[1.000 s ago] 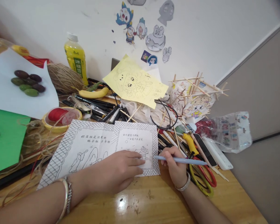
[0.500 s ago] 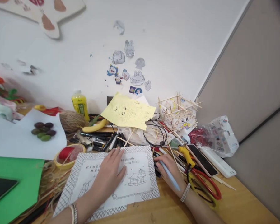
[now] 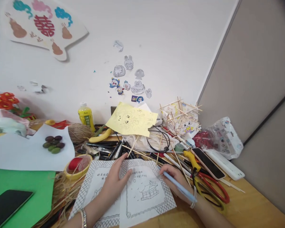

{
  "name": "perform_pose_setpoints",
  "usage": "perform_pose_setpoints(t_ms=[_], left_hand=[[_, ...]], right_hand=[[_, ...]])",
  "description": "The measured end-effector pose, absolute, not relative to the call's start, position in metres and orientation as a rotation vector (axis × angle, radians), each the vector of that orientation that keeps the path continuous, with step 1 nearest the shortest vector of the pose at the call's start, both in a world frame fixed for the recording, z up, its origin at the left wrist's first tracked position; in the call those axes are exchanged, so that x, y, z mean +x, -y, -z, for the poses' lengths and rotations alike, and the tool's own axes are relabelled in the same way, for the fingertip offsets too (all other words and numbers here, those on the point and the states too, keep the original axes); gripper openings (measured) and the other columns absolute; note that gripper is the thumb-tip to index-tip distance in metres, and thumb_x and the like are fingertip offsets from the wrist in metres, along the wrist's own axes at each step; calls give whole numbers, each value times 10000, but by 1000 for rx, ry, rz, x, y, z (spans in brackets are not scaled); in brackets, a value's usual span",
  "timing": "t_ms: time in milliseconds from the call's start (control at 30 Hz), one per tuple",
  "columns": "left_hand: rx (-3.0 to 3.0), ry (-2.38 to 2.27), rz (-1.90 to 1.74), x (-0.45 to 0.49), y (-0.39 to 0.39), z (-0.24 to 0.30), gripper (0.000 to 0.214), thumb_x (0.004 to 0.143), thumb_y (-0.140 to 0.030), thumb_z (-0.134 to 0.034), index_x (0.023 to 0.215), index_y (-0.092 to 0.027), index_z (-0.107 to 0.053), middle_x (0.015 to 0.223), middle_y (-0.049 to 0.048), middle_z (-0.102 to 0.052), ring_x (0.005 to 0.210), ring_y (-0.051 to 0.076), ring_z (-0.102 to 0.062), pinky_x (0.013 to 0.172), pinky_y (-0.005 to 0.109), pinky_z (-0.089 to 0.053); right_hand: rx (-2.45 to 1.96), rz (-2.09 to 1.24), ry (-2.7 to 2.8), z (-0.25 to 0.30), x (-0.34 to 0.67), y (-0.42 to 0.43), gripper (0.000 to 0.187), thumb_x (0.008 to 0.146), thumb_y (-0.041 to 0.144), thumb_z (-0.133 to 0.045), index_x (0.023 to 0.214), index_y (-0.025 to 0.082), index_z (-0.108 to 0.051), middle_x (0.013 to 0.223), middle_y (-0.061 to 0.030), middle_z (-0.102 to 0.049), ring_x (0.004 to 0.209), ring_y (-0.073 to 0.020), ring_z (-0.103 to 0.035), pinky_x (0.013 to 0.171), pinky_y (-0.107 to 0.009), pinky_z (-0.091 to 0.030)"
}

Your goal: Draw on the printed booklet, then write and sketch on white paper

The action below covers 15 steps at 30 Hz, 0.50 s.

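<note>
A drawing sheet (image 3: 133,207) with a cross-hatched border, written characters and an ink-drawn pavilion lies before me on the wooden table. It shows a crease down its middle. My left hand (image 3: 116,179) rests over its left half near the crease, fingers extended and thumb apart, gripping nothing. At the sheet's right edge, my right hand (image 3: 174,180) is closed around a light blue pen (image 3: 177,182), whose far end slants down toward my wrist. The pen's tip end is partly hidden by my fingers.
Behind the sheet lie black markers (image 3: 104,145), thin wooden sticks (image 3: 133,145) and a yellow drawn sheet (image 3: 133,122). Red-handled scissors (image 3: 222,186), a phone (image 3: 207,163) and a white device (image 3: 225,164) sit right. Left are a tape roll (image 3: 68,172) and green card (image 3: 42,196).
The view has tilted up, showing more wall. The sheet's crease shows more plainly, and its halves now meet at an angle. My left hand has turned more onto its side; the pen stays in my right.
</note>
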State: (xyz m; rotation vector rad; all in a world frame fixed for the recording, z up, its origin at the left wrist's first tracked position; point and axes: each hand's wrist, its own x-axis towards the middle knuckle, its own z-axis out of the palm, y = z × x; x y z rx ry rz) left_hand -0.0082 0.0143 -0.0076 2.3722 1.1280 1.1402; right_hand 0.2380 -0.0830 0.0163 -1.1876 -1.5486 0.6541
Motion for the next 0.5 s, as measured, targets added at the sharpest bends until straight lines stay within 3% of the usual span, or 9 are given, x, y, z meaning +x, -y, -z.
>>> perform_pose_setpoints(t_ms=[133,267,367,500], left_hand=[[2333,-968,-1102,-10,-3,-8,490,897,-409,-526,1338,-221,-424,1151,115,-652,1111,290,-583,963,538,-436],[2301,-894,-1063,-8,5,-14,300,795,-453,-620,955,-206,-679,910,77,-701,864,249,-636,796,376,-506],[2255,-946,-1032,-4,5,-10,236,815,-417,-575,741,-213,-670,723,30,-681,712,210,-626,688,310,-491],[2119,-1135,-1065,-5,-1,-6,263,851,-429,-517,747,-213,-624,689,5,-671,639,198,-618,611,287,-470]], right_hand=[[-1181,-889,1384,-24,242,86,100,713,164,-586,797,217,-573,709,24,-550,630,-144,-499,564,-226,-394],[-1251,-998,1466,-30,239,87,128,733,210,-589,854,213,-549,742,26,-523,646,-142,-479,594,-236,-385],[-1340,-896,1674,-29,236,87,136,797,274,-548,915,207,-543,774,9,-523,679,-166,-495,631,-269,-401],[-1478,-619,1870,-21,238,86,165,847,278,-481,972,191,-545,802,-22,-548,724,-202,-526,676,-309,-419]])
